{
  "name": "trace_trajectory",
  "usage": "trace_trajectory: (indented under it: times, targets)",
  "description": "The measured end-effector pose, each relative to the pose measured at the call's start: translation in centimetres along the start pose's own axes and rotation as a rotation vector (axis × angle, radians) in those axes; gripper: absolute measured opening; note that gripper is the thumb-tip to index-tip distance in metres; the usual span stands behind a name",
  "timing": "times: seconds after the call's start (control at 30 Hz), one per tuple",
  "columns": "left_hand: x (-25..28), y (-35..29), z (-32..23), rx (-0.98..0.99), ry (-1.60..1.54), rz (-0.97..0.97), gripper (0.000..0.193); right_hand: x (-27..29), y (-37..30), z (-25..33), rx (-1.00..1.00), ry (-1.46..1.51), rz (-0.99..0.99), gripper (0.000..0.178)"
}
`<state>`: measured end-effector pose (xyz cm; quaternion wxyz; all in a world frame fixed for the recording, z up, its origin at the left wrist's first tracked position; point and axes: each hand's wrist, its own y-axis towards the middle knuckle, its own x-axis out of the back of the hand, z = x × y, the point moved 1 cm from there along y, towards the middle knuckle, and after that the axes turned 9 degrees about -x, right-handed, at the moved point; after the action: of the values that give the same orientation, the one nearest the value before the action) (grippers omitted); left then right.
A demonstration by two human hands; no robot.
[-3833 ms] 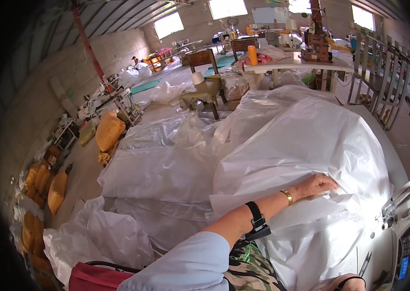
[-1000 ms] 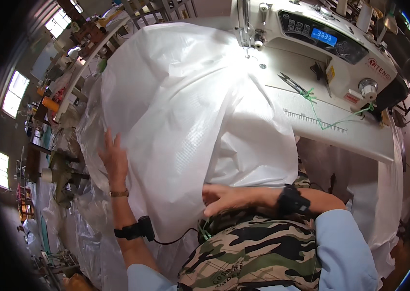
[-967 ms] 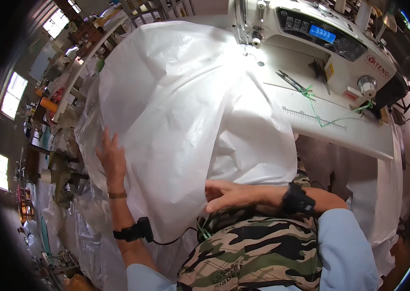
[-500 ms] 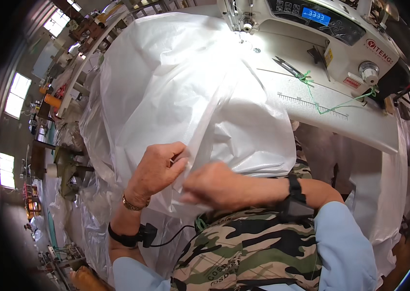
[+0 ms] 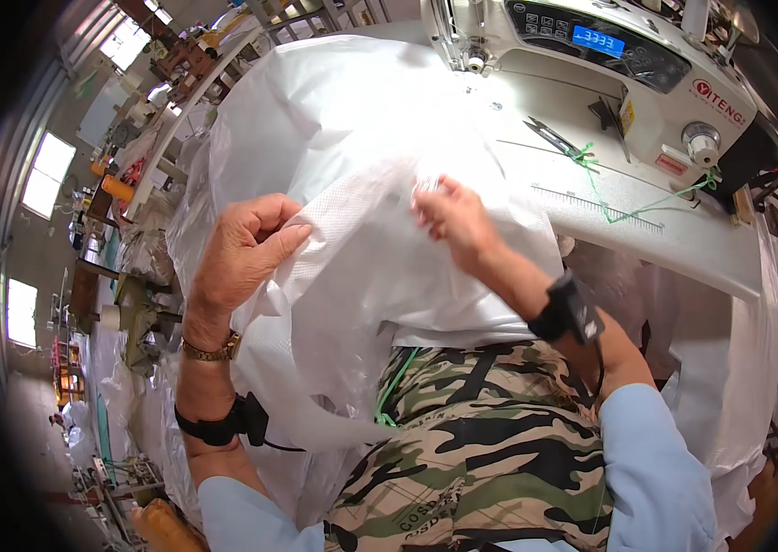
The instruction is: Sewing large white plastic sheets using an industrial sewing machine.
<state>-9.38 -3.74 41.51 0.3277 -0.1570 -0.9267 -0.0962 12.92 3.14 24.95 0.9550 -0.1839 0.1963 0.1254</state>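
A large white woven plastic sheet, perhaps a sack, spreads over the sewing table and hangs down to my lap. My left hand is closed, thumb against fingers, on a folded strip of its edge. At the other end of that strip, to the right, my right hand pinches the sheet; its fingertips are slightly smeared. Beyond both hands stands a white sewing machine with a lit display. Bright glare washes out the cloth near its needle area.
Metal thread snips and a tangle of green thread lie on the machine bed, right of the sheet. A table edge curves along the left. More clear plastic heaps up at the lower left.
My hands have moved apart. The left one shifted left and up; the right one swung up toward the machine. A strip of sheet now stretches between them, its edge turned over.
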Motion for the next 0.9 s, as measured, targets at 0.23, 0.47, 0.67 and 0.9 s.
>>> trace_trajectory:
  times: [0.23,0.47,0.67,0.9]
  targets:
    - [-3.0,-1.8,0.9,0.009,-0.052,0.061,0.006,-0.7,-10.0,-4.7,0.024,-0.122,0.43,0.019]
    - [-8.4,-2.9,1.0,-0.077,-0.014,0.177,0.012,-0.4,-14.6,-1.1,0.044,-0.339,0.568,0.024]
    - [-11.3,-3.7,2.5,-0.012,-0.13,0.181,0.011,-0.2,-13.4,-4.3,0.265,-1.251,0.516,0.031]
    - [-11.6,-4.6,4.0,0.042,-0.212,0.212,0.01,-1.7,-14.6,-3.5,0.653,-1.139,0.313,0.025]
